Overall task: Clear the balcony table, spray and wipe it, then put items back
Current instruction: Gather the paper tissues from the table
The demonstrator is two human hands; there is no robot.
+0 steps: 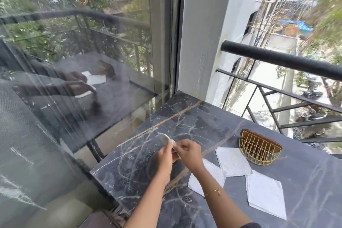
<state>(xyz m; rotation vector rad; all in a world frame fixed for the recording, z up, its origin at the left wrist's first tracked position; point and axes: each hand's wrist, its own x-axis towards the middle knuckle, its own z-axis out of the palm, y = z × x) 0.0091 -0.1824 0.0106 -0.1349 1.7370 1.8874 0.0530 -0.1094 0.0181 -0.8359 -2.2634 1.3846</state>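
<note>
Where the dark marble balcony table [194,122] meets the glass panel [74,61] at nine o'clock, its left edge runs diagonally and drops to the floor. Surface: grey-black stone, white and tan veins. Left hand [163,155] and right hand [188,151], just beside each other above the table's left half, both pinch a small whitish scrap [166,138]; it is blurred, and what it is made of cannot be told. A thin bracelet [217,190] circles the right wrist. Toward three o'clock lie three white paper napkins [233,161], flat, corners overlapping, the nearest partly hidden under the right forearm. Beyond them, at two o'clock, a gold wire napkin holder [258,149] with a brown base lies tipped on its side, touching one napkin. Bare stone stretches from the hands to the far corner at twelve o'clock. A black railing [277,59] borders the far edge. The table's near and right edges are cut off.
</note>
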